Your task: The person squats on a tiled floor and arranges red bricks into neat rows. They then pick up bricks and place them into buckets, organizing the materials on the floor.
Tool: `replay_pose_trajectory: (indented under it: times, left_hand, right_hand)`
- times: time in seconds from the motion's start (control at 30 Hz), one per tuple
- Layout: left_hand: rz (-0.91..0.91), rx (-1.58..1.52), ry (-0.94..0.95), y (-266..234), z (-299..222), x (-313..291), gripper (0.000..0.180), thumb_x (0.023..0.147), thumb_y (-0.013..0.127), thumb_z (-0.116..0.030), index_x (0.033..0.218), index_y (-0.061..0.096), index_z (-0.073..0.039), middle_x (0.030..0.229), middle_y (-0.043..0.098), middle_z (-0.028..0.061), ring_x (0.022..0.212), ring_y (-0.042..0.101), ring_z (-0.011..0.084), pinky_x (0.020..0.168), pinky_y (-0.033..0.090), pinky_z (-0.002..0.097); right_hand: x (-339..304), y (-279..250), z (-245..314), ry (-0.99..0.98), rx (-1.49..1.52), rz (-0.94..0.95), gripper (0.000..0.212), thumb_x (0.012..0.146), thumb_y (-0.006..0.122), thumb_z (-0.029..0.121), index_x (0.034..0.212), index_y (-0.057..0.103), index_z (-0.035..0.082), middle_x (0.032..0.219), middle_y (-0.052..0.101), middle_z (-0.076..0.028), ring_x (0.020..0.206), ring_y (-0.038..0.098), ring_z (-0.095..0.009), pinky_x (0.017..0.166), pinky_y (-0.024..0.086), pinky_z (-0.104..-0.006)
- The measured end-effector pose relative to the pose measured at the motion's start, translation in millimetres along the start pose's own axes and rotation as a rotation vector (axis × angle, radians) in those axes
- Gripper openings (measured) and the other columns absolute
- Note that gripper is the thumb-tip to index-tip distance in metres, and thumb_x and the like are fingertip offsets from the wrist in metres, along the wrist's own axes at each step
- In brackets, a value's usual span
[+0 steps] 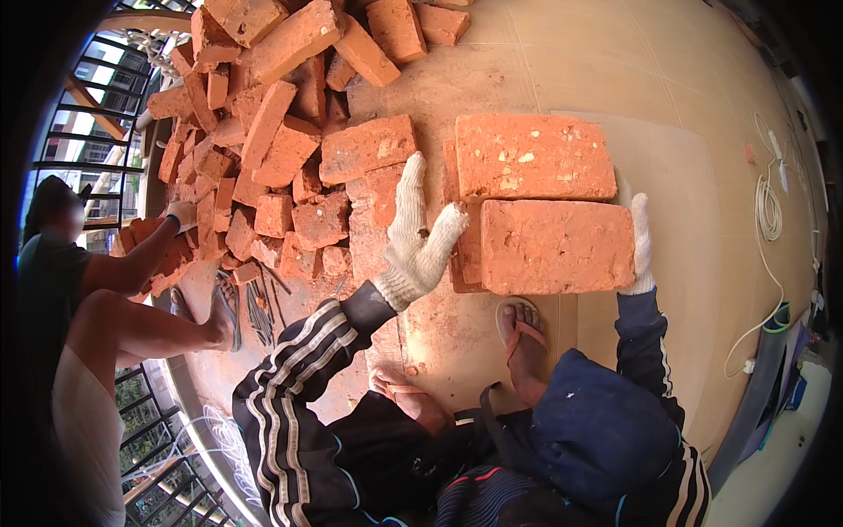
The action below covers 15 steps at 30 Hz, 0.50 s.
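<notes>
Evidently, a knit-gloved right hand (643, 246) flanks one pitted, oblong clay brick (558, 246).

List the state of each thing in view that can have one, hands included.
Near top brick: lying flat, more brick showing past its left end
Far top brick: flat, alongside the near one
Left hand: gloved, open, fingers spread, holding nothing
Right hand: gloved, at near top brick's right end; grip unclear
Brick pile: loose, jumbled
Co-worker's hand: at the pile
White cable: partly coiled
</notes>
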<state>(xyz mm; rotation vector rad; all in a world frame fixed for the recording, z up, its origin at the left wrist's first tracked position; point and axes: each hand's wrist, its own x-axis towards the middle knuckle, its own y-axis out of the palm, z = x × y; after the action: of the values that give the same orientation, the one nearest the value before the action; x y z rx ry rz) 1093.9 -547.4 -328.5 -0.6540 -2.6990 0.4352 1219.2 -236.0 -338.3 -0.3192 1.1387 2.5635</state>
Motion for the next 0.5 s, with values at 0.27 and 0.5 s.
replay_pose_trajectory:
  times: [0.27, 0.5]
  left_hand:
    - [0.017, -0.211, -0.060, 37.9, 16.8, 1.6, 0.069, 0.106, 0.050, -0.029, 0.157, 0.018, 0.004, 0.164, 0.013, 0.0289, 0.153, 0.012, 0.0437, 0.125, 0.013, 0.0455]
    - [0.008, -0.184, -0.083, 41.6, 15.8, -3.1, 0.064, 0.107, 0.048, -0.031, 0.156, 0.024, 0.002, 0.164, 0.012, 0.0311, 0.153, 0.012, 0.0461, 0.124, 0.015, 0.0484]
  right_hand:
    - [8.0, 15.4, -11.7, 0.108, 0.017, 0.041, 0.080, 0.100, 0.046, 0.065, 0.152, 0.038, 0.006, 0.149, 0.050, -0.016, 0.129, 0.056, -0.031, 0.106, 0.049, -0.0477]
    - [13.6, 14.7, 0.6, 0.129, -0.211, 0.092, 0.080, 0.100, 0.045, 0.066, 0.153, 0.037, 0.006, 0.148, 0.050, -0.015, 0.131, 0.053, -0.029, 0.109, 0.046, -0.0463]
